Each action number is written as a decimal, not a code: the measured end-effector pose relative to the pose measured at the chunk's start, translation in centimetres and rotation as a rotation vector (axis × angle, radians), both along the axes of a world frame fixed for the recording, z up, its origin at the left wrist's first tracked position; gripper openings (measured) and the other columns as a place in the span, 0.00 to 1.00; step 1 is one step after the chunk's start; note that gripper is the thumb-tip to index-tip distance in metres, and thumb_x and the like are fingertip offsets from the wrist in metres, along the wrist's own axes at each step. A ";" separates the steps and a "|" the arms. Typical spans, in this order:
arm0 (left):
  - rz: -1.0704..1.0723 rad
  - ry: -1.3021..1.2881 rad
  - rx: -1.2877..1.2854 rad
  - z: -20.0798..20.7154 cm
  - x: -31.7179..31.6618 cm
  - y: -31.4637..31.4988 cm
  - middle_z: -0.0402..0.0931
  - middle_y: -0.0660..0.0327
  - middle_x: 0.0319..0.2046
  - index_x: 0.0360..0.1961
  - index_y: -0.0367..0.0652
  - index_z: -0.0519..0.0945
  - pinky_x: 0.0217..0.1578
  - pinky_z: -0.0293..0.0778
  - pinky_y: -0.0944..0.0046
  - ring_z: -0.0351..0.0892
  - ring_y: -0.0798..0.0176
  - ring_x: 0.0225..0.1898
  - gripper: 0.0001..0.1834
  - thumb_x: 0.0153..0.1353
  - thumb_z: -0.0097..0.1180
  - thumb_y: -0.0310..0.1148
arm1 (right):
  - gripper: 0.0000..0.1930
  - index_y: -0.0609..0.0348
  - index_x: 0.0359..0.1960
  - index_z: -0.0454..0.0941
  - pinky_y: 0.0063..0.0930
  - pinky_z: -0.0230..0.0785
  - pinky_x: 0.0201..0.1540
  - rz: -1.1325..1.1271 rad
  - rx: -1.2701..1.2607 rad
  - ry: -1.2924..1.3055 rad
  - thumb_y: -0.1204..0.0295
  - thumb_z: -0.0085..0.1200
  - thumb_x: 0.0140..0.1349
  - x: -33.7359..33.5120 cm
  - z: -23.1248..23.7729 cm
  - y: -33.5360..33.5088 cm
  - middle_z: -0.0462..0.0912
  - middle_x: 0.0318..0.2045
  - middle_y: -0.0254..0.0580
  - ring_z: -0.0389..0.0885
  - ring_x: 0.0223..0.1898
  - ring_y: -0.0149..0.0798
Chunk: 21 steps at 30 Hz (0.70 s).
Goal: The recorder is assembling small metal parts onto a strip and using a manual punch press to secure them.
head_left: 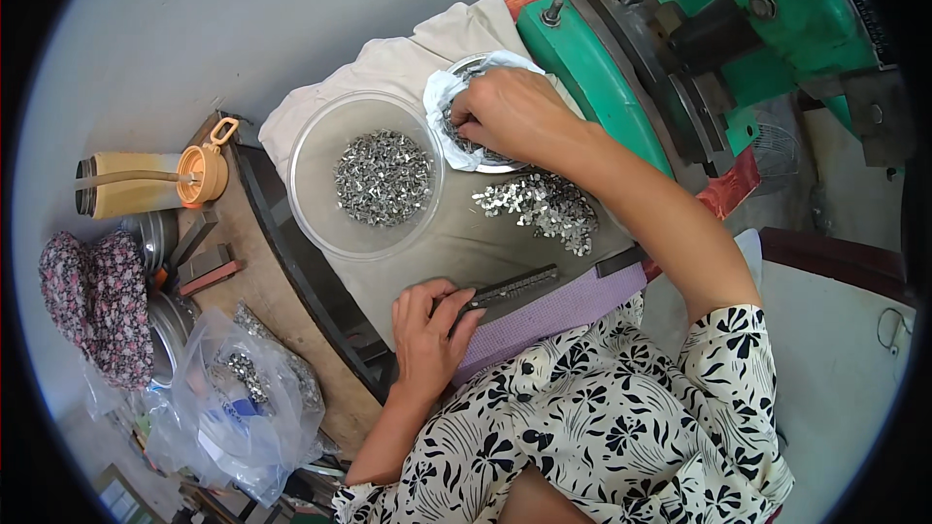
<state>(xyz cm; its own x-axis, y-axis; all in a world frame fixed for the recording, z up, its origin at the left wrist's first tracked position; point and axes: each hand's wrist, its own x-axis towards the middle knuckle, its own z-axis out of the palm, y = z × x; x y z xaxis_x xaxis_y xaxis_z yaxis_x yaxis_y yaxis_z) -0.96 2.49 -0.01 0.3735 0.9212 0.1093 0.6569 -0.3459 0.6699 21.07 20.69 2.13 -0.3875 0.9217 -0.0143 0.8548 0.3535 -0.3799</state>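
Right hand (510,112) reaching into the small cloth-lined dish (456,87), fingers pinched together on small metal pieces inside. Left hand (427,330) grip closed on the dark metal bar (515,286), held flat at the near worktop (456,247) edge. Clear bowl (311,184) of metal pieces just left of the dish; loose pile (544,204) between dish and bar. Green press (631,49) behind.

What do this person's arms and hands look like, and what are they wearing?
Both hands, the left hand and right hand, are bare: no gloves, rings or watch visible. The forearms are uncovered. Short sleeves of a cream garment with a black floral print end near the elbows.
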 end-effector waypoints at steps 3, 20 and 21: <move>-0.043 0.016 -0.018 0.3 -0.1 0.3 0.76 0.62 0.40 0.42 0.44 0.84 0.43 0.66 0.57 0.74 0.56 0.42 0.16 0.49 0.70 0.30 | 0.07 0.58 0.32 0.87 0.43 0.76 0.38 0.032 -0.026 -0.027 0.72 0.61 0.52 -0.2 0.3 0.2 0.86 0.28 0.48 0.85 0.33 0.51; -0.140 -0.003 -0.059 0.7 -1.4 0.3 0.79 0.61 0.41 0.41 0.43 0.85 0.48 0.68 0.57 0.76 0.55 0.46 0.16 0.49 0.70 0.30 | 0.06 0.62 0.28 0.84 0.44 0.73 0.37 0.066 -0.022 0.104 0.73 0.60 0.52 0.0 -0.6 -0.2 0.84 0.26 0.52 0.82 0.31 0.54; -0.114 -0.032 -0.057 0.7 -1.3 0.2 0.79 0.62 0.40 0.40 0.43 0.85 0.48 0.68 0.57 0.76 0.55 0.46 0.15 0.49 0.70 0.30 | 0.06 0.62 0.28 0.84 0.44 0.73 0.37 0.068 -0.024 0.105 0.73 0.60 0.52 0.0 -0.6 -0.2 0.84 0.26 0.52 0.82 0.31 0.54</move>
<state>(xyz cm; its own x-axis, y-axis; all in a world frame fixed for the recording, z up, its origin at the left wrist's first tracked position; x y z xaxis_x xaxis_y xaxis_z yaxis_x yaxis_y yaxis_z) -2.29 2.72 0.69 0.4731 0.8781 0.0714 0.5937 -0.3776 0.7106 21.11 20.45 1.49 -0.4494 0.8933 0.0080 0.7842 0.3988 -0.4753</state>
